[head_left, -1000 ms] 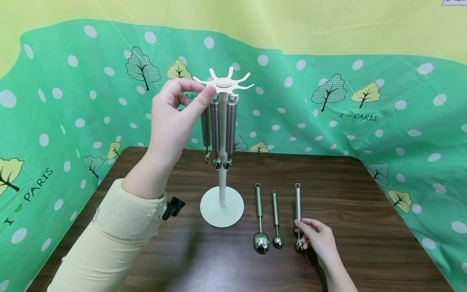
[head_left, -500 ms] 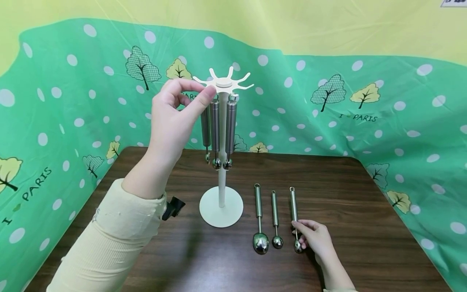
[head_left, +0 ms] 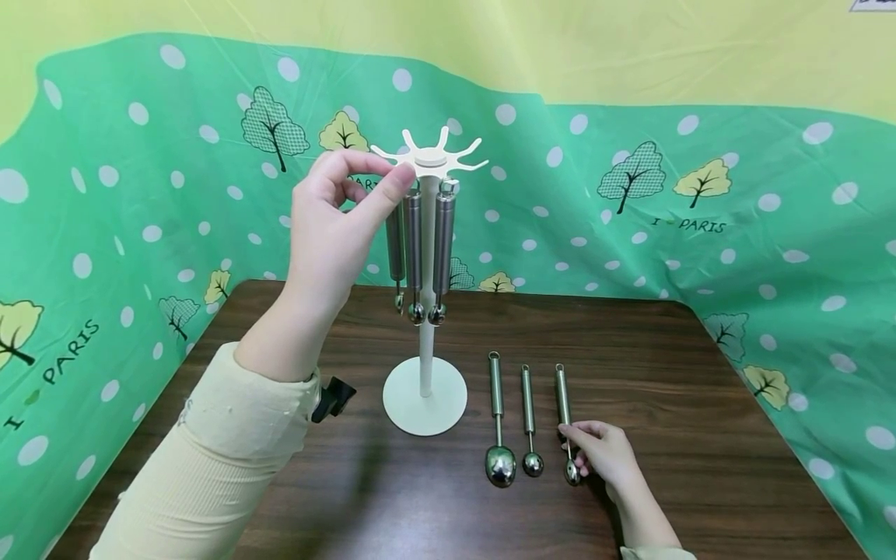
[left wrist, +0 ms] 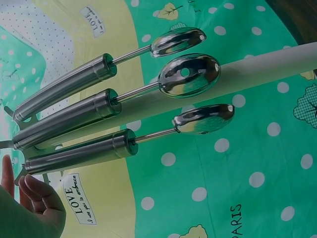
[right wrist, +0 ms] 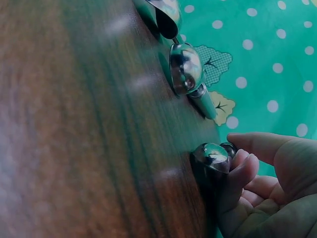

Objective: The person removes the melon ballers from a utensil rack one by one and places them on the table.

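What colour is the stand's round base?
The round base is plain off-white, shown best in the head view.

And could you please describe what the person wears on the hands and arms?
The left hand and right hand wear no gloves. On the left is a long cream sleeve, finely ribbed, with a wide cuff; a small black piece sticks out beside it. On the right, only a pale sleeve edge shows.
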The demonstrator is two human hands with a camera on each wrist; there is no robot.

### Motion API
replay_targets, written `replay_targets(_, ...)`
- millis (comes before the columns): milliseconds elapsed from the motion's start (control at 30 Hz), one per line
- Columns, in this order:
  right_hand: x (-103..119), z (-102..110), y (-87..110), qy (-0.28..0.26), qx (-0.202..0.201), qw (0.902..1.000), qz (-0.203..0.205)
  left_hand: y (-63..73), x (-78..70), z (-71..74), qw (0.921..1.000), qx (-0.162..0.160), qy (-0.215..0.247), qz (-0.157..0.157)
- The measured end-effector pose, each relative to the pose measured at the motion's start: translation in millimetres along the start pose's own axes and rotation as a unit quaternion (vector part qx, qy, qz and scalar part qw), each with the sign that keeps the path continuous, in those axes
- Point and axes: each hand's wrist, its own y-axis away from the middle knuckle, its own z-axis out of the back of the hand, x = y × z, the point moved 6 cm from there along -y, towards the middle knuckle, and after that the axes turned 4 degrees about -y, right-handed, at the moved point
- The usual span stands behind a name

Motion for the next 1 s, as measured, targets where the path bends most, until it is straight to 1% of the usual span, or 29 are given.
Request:
replay_targets(267, 2.9, 0.1, -1.9, 0.039, 0.003, 0.9992, 0.000, -1.0, 2.4, 0.1, 1.0000, 0.001, 0.002, 0.004)
replay_targets(733, -1.2, 1.6, -4.4, 0.051, -0.027, 0.9983, -0.007, 0.8, -0.3, 0.7, 1.0000, -0.001, -0.002, 0.002)
replay_targets(1000, -1.2, 2.4, -2.7, 0.063, -0.032, 0.9974, -0.015, 0.2, 0.3, 0.5, 1.0000, -0.001, 0.000, 0.003)
